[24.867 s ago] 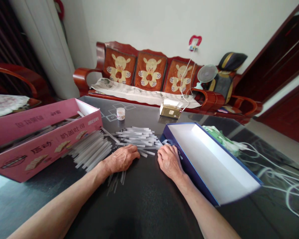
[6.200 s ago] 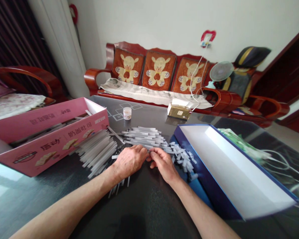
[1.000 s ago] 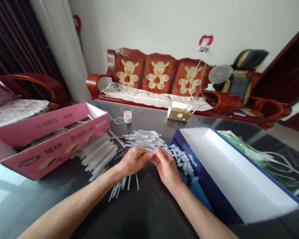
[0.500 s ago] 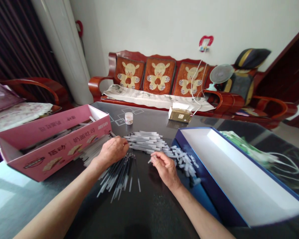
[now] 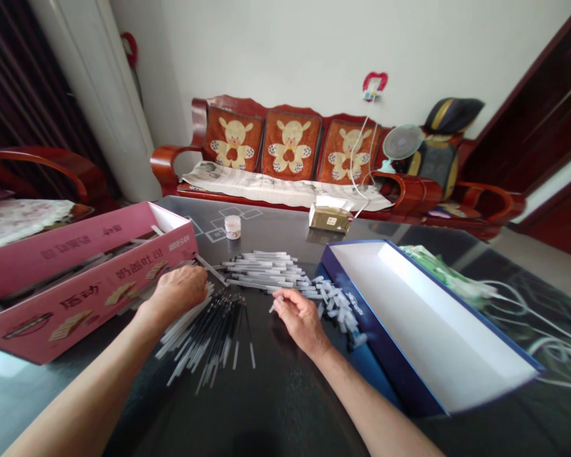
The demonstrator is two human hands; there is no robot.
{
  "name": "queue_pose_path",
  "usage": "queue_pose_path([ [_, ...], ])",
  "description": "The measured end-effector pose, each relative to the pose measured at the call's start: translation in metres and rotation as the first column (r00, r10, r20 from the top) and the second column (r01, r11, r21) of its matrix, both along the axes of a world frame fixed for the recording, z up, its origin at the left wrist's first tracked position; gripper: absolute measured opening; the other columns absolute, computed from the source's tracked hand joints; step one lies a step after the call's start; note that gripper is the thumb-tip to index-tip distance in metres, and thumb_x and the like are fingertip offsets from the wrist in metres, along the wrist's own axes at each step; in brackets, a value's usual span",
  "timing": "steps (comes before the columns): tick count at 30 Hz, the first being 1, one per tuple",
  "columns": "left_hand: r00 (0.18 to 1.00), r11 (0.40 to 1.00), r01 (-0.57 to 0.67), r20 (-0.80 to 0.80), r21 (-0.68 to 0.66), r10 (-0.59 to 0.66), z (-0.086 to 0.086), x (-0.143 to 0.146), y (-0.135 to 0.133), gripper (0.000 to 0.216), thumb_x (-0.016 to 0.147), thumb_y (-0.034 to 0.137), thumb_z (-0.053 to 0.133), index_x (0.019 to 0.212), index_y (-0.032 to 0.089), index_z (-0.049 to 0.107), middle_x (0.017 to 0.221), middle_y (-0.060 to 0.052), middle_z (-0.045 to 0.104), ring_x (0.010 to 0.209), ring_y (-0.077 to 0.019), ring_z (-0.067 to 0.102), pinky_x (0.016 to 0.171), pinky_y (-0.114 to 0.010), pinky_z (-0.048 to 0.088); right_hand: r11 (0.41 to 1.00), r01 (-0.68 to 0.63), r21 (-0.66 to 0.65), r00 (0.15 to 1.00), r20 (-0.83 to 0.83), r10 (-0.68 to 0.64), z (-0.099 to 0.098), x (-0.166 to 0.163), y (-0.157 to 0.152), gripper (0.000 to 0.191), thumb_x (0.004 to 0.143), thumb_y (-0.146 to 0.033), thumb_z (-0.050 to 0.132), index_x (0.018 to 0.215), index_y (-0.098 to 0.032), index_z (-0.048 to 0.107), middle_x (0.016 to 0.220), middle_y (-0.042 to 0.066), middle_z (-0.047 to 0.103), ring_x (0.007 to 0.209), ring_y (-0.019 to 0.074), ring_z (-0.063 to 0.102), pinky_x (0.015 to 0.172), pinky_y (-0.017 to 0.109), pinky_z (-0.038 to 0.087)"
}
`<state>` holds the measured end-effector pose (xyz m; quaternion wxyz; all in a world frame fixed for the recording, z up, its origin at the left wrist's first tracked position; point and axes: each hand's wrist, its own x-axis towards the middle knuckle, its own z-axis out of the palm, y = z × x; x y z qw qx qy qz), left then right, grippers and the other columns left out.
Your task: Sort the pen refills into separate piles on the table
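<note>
My right hand (image 5: 302,320) pinches a small translucent pen cap (image 5: 273,308) between thumb and fingertips, just in front of the pen pile. My left hand (image 5: 181,289) is closed, knuckles up, over the pale pen barrels (image 5: 178,331) beside the pink box; what its fingers hold is hidden. Dark pen refills with clear ends (image 5: 223,336) fan out between my hands. Whitish pens (image 5: 266,270) lie stacked behind them, and one slanted white tube (image 5: 212,269) lies near my left hand. Loose pen caps (image 5: 337,304) are heaped to the right of my right hand.
A long pink box (image 5: 99,289) holding tubes stands at left. At right is an open blue box (image 5: 390,343) with a white inside. Behind are a small round jar (image 5: 233,227) and a tissue pack (image 5: 330,218). A green bag (image 5: 445,270) and white cables lie far right.
My left hand has moved left, away from the near ends of the pens and refills, to the barrels by the pink box. My right hand still pinches the cap. The view has shifted slightly.
</note>
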<state>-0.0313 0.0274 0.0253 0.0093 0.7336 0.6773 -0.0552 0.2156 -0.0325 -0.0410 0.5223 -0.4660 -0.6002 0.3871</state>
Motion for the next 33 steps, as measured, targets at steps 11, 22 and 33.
queue_pose_path([
  [11, 0.999, 0.999, 0.039, -0.034, -0.028, -0.040, 0.010, 0.007, -0.004, 0.034, 0.080, 0.030, 0.039, 0.090, 0.017, 0.068, 0.096, -0.016, 0.070, 0.093, -0.0321, 0.066, 0.074, -0.039, 0.050, 0.902, 0.202, 0.382, 0.743, 0.540, -0.395, 0.037, 0.049, 0.013, 0.019, 0.087, -0.028, 0.053, 0.097, -0.019, 0.066, 0.085, 0.005, 0.063, 0.076, 0.0163, 0.060, 0.074, 0.027, 0.047],
  [22, 0.992, 0.991, 0.107, 0.060, 0.081, -0.112, 0.008, 0.029, -0.011, 0.031, 0.086, 0.034, 0.039, 0.086, 0.020, 0.066, 0.087, -0.010, 0.070, 0.086, -0.0270, 0.066, 0.071, -0.035, 0.048, 0.894, 0.258, 0.366, 0.063, 0.917, -0.393, 0.035, 0.068, 0.016, 0.025, 0.089, -0.012, 0.044, 0.097, -0.015, 0.067, 0.092, 0.012, 0.061, 0.085, 0.0236, 0.053, 0.076, 0.033, 0.038],
  [33, 0.926, 0.937, 0.335, 0.152, 0.097, -0.347, -0.016, 0.072, -0.036, 0.026, 0.091, 0.028, 0.037, 0.087, 0.019, 0.061, 0.091, -0.007, 0.068, 0.087, -0.0240, 0.066, 0.069, -0.032, 0.049, 0.940, 0.048, 0.338, 0.210, 0.916, -0.341, 0.016, 0.038, 0.012, 0.013, 0.085, -0.020, 0.058, 0.095, -0.022, 0.065, 0.097, 0.006, 0.062, 0.092, 0.0225, 0.050, 0.078, 0.034, 0.032],
])
